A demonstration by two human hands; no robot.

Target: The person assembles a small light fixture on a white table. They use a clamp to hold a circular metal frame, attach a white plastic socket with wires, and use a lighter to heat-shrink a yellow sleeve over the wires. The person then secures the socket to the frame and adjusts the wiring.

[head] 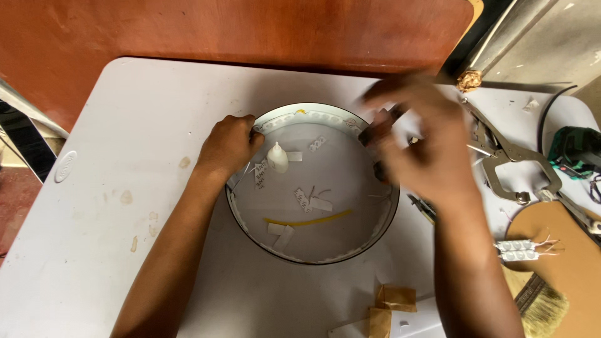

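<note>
A round shallow white dish (316, 256) with a dark rim lies on the white table (125, 206). My left hand (228, 145) is closed on the dish's left rim. Over the dish's right rim my right hand (419, 147) is blurred by motion and grips a small dark tool (375, 130). Inside the dish stand a small white glue bottle (277, 158), several white paper scraps (313, 201) and a yellow strip (308, 221).
Metal locking pliers (510, 156) lie right of the dish, with a green power tool (573, 150) beyond. A brush (543, 305), small white modules with wires (519, 250) and a brown round board (563, 250) sit at lower right. Brown tape pieces (391, 303) lie near the front. A wooden board (219, 31) stands behind.
</note>
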